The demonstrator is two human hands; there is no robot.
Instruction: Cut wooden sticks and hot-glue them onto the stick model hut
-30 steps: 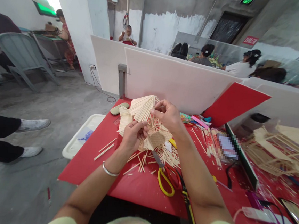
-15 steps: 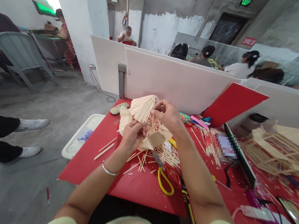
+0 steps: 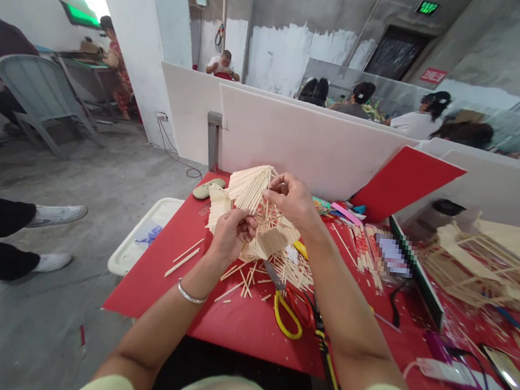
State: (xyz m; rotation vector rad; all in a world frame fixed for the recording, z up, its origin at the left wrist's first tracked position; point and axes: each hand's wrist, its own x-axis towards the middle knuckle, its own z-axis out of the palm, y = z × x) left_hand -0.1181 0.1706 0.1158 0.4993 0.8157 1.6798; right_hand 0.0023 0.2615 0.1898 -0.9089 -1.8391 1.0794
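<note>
The stick model [image 3: 250, 188] sits on the counter [image 3: 143, 282] by its far left corner. The right hand [image 3: 292, 201] pinches the model's side, finger and thumb closed; the left hand [image 3: 231, 235] curls below, its hold unclear. Scissors [image 3: 280, 291] lie toward the near edge.

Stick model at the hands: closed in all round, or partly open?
Partly open: the stick model has panels of close-set sticks, but bare sticks with gaps show between the left hand and right hand.
</note>
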